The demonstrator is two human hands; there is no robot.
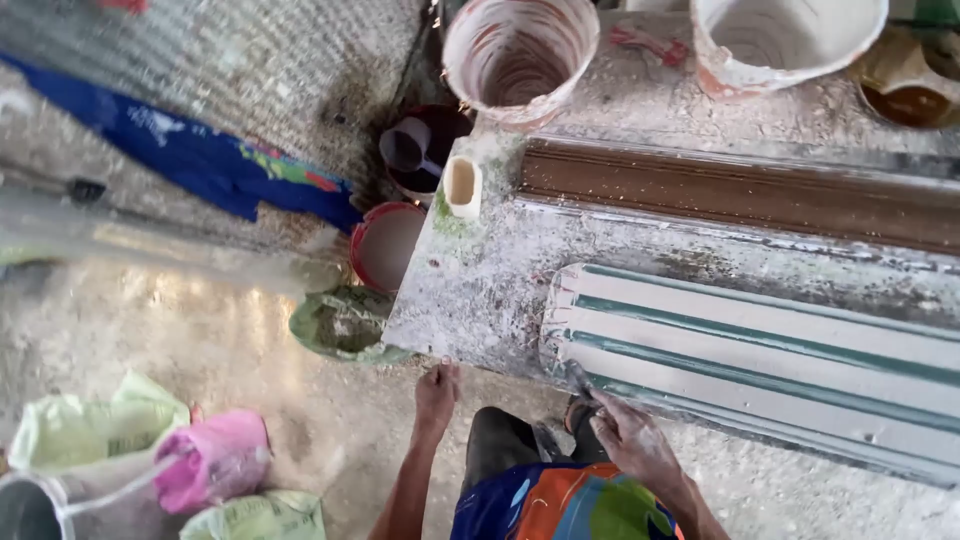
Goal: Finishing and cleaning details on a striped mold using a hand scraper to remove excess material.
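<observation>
Left hand (437, 392) is gripping the near edge of the plaster-crusted grey worktable (480, 290), fingers curled over it; right hand (632, 440) is pinching a small dark scraper (578, 378) against the white-and-green ribbed moulding (760, 350) lying right of it.

Left hand (436, 392) grips the near edge of the bench (480, 290). Open bench top just beyond its fingers. Further on, a small cream cup (462, 185) and a streaked bucket (518, 55) block the way. Left and below: green sack-lined tub (345, 325), red-rimmed bucket (385, 245). Right of the grip, the ribbed white-and-green mould (760, 350) stands proud; right hand (635, 440) at its near end, apparently touching.
</observation>
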